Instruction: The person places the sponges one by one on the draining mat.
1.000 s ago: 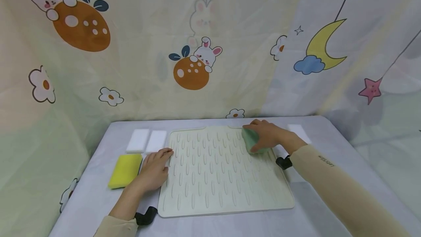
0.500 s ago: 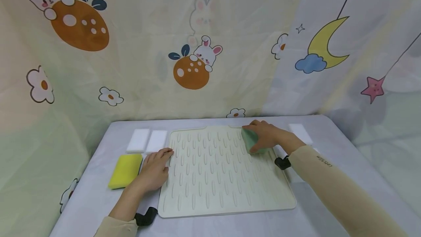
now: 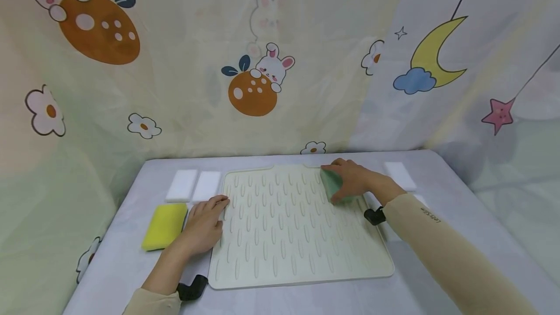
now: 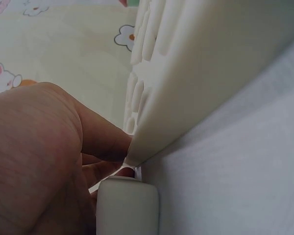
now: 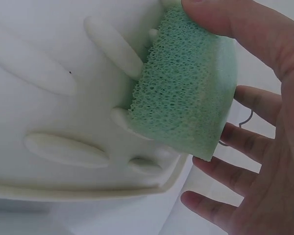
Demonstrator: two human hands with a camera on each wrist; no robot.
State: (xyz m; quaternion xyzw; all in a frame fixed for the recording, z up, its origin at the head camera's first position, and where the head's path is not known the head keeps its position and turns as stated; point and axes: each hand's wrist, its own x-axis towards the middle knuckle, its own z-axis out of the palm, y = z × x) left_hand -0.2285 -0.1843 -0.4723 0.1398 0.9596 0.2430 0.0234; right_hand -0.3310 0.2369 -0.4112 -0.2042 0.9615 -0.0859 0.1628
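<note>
A cream mat [image 3: 302, 256] with raised oval ridges lies on the table. My right hand [image 3: 355, 179] grips a green sponge [image 3: 331, 186] near the mat's back right corner. Its porous face meets the ridged surface in the right wrist view, with the thumb on one side and the fingers [image 5: 230, 174] on the other. At the left edge of the mat rests my left hand [image 3: 202, 230], its fingertips touching the rim. In the left wrist view the thumb side of that hand [image 4: 34, 156] is against the mat's edge [image 4: 186, 93]; the other fingers are partly hidden.
A yellow sponge [image 3: 165, 226] with a dark underside lies left of my left hand. Behind it are two white blocks [image 3: 181, 185]. Another white block [image 3: 400, 175] sits at the back right, partly beside my right arm. A patterned curtain [image 3: 188, 86] hangs behind the table.
The head view has shifted slightly. Both hands, the green sponge and the mat keep nearly the same places relative to each other.
</note>
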